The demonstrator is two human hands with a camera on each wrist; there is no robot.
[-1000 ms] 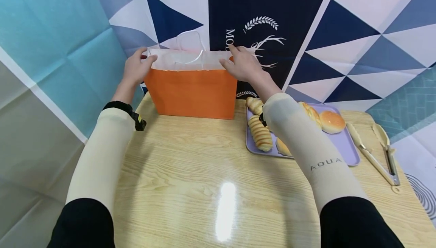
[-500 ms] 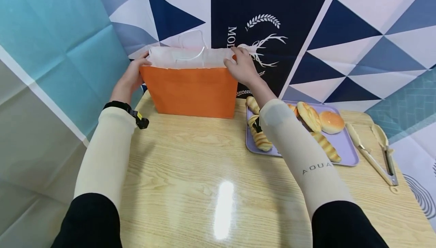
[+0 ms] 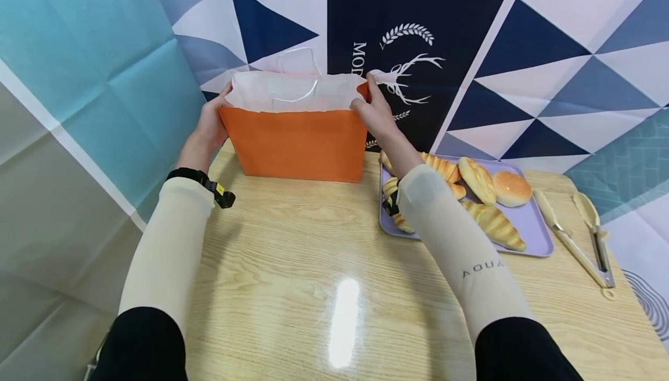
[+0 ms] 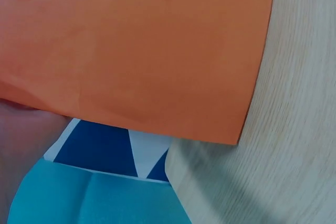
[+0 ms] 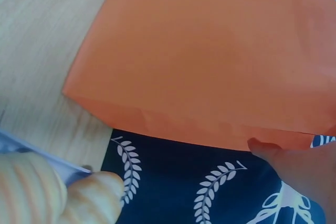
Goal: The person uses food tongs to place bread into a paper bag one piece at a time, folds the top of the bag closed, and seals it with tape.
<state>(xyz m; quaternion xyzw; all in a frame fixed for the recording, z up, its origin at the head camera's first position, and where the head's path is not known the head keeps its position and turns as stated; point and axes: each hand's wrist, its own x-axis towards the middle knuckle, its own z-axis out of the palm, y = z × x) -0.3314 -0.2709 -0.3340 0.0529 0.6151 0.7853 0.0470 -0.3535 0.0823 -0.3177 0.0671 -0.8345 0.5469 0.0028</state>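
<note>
An orange paper bag [image 3: 295, 146] with a white inside stands upright at the back of the table, its mouth spread and a thin white handle [image 3: 296, 100] curving over it. At its upper left edge my left hand [image 3: 210, 122] grips the side, the fingertips partly hidden at the rim. My right hand [image 3: 377, 108] holds the upper right edge, thumb near the front panel and index finger along the side fold. In the right wrist view the thumb [image 5: 262, 149] lies against the bag's folded side. The left wrist view shows the bag's lower corner [image 4: 226, 124] on the wood.
Right of the bag a purple tray [image 3: 533, 233] carries several breads, including a round bun [image 3: 512, 188] and a striped roll [image 3: 493, 225], partly behind my right forearm. Beige-tipped tongs [image 3: 580, 247] lie beside it. Patterned cloth [image 3: 282, 15] hangs close behind the bag.
Both hands have closed in on the bag's upper edges from hovering at its rim. The right hand has shifted slightly outward and down to the side fold. The bag stays in place.
</note>
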